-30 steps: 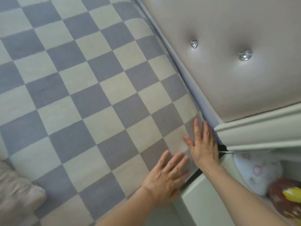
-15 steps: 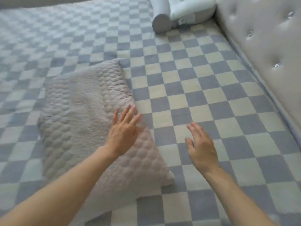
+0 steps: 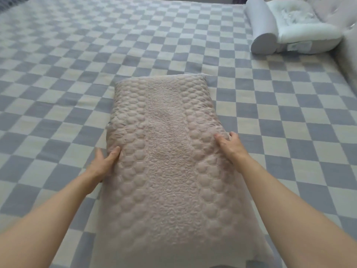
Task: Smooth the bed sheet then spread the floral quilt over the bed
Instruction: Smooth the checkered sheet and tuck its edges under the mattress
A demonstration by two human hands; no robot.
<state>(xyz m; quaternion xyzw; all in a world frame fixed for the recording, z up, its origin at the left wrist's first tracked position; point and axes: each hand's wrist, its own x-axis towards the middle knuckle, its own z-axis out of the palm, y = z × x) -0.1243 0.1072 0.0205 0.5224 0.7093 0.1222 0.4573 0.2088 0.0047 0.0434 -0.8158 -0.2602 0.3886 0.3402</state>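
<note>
A grey-and-cream checkered bed sheet covers the whole bed and lies mostly flat. A beige quilted pillow rests lengthwise on it in front of me. My left hand grips the pillow's left edge, thumb on top and fingers at the side. My right hand grips its right edge, fingertips curled over the side. No floral quilt is in view.
A pale cylindrical bolster and a white padded baby nest lie at the far right of the bed. A tufted light headboard runs along the right edge.
My view swung from the bed corner by the headboard to the pillow. Both hands left the sheet, moved over the pillow and now hold its two sides.
</note>
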